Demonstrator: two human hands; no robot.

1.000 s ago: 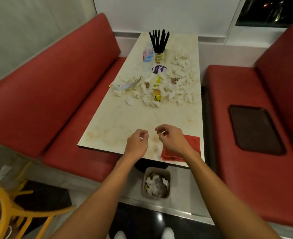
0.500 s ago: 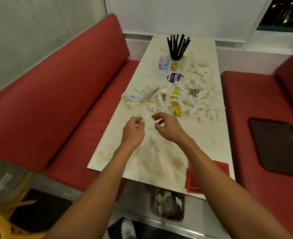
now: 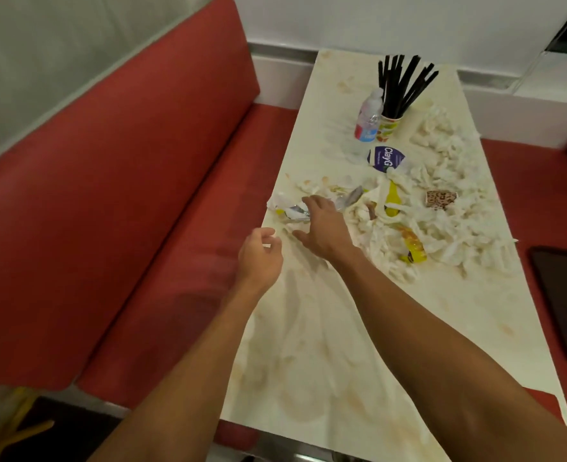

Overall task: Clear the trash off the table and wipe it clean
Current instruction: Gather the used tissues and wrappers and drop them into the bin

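Observation:
A stained cream table carries a heap of crumpled white tissues across its middle, mixed with yellow sachets, a silvery wrapper and a white-and-purple packet. My right hand reaches over the left edge of the heap, fingers spread, resting on or just above the silvery wrapper. My left hand hovers at the table's left edge, fingers loosely curled with nothing clearly in them.
A small water bottle and a paper cup of black straws stand at the far end. Red bench seats flank the table. A dark tray lies on the right bench. A red cloth corner shows near my right forearm.
Both hands moved forward along the table from the near edge to the trash heap. My right hand opened and now reaches the silvery wrapper. The view shifted closer and leftward.

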